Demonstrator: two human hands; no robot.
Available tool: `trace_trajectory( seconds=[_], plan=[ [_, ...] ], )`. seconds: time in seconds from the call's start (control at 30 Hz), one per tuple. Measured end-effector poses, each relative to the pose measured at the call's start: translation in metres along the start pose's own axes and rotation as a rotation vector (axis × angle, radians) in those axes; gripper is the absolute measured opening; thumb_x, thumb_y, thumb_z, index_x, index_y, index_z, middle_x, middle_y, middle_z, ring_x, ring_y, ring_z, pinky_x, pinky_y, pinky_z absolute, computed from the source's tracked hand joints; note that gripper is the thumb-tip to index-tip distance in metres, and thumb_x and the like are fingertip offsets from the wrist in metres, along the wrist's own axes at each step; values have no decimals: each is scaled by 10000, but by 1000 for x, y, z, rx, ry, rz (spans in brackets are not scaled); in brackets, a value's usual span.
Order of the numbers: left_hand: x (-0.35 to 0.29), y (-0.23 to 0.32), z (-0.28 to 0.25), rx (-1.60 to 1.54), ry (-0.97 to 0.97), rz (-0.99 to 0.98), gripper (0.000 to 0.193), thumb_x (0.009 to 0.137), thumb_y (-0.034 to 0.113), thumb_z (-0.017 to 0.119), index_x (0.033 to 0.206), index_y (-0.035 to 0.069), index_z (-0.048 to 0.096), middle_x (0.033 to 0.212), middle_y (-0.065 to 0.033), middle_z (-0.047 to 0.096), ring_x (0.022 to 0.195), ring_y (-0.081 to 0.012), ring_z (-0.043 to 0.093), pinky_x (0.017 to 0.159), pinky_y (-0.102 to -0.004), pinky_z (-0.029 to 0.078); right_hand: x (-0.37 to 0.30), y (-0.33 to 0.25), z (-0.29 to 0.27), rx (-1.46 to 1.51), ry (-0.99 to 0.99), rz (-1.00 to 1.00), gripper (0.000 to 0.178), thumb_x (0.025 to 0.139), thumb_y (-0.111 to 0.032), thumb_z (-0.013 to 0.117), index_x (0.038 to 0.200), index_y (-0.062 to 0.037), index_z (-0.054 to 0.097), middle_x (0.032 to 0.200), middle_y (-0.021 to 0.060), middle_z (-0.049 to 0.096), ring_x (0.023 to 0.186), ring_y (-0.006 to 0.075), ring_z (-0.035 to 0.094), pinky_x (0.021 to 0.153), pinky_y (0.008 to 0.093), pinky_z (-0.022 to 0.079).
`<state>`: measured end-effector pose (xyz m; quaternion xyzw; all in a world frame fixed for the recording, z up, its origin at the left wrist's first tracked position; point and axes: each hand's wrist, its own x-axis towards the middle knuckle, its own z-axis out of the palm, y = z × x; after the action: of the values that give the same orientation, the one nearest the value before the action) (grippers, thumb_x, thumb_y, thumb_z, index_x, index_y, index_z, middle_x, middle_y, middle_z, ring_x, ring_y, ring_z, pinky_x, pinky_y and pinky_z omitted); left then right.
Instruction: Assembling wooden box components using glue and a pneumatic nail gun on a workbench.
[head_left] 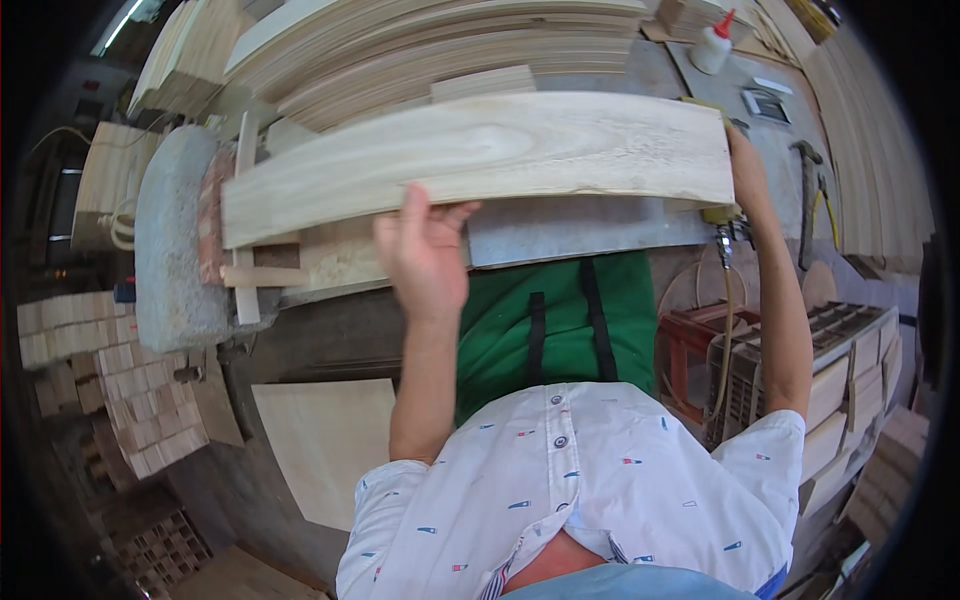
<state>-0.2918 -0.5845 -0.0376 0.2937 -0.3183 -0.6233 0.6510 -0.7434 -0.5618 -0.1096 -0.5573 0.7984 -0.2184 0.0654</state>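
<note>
Above the worktop point(560, 232), along its near edge: long pale board point(480, 150), broad face showing.
Probably light and stiff, dry rather than slippery, corners liable to dent; best taken by the long edges, near middle and end. Left hand point(428, 255) open, palm bared, at the board's near long edge; right hand point(746, 165) by its right end, fingers partly hidden, cannot tell whether gripping.

Wood workshop — stacked boards point(450, 62), hammer point(807, 205)
</note>
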Motion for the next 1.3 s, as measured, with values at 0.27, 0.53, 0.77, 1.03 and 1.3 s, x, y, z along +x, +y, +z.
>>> trace_trajectory(
  seconds=[0.27, 0.53, 0.77, 1.03, 1.3],
  plan=[
    [59, 137, -12, 405, -208, 51, 384, 992, 113, 624, 1337, -38, 547, 1289, -141, 646, 1208, -240, 622, 1035, -426, 491, 54, -111, -13, 145, 21, -372, 551, 970, -336, 684, 1415, -37, 558, 1297, 187, 670, 1213, 296, 642, 1028, 390, 502],
    [44, 201, -32, 637, -165, 150, 506, 996, 74, 583, 1452, -65, 412, 1373, -157, 578, 1277, -230, 570, 1105, -395, 434, 87, -261, 95, -22, -467, -690, 886, 798, -338, 805, 1537, -67, 399, 1522, 200, 460, 1396, 379, 461, 1136, 466, 415],
    [52, 241, -15, 719, -180, 242, 611, 929, 119, 565, 1460, -134, 399, 1413, -184, 553, 1333, -257, 537, 1145, -376, 384, 100, -298, 122, -321, -557, -618, 928, 778, -313, 802, 1579, -174, 355, 1565, 128, 419, 1485, 355, 337, 1164, 617, 319],
    [127, 193, 39, 1077, -255, 351, 398, 1000, 228, 567, 1289, -35, 643, 1039, -64, 694, 990, -158, 632, 890, -311, 486, 86, -263, 96, 153, -473, -585, 1005, 702, -292, 832, 1568, -93, 364, 1576, 188, 400, 1445, 407, 379, 1200, 520, 326],
    [142, 111, 83, 1163, -668, 85, 481, 1064, 418, 551, 936, -23, 692, 836, 48, 619, 818, -47, 506, 751, -254, 439, -32, -160, 20, 740, -463, -366, 1071, 705, -226, 848, 1580, 9, 277, 1525, 227, 377, 1396, 349, 422, 1159, 423, 393]
  ],
)
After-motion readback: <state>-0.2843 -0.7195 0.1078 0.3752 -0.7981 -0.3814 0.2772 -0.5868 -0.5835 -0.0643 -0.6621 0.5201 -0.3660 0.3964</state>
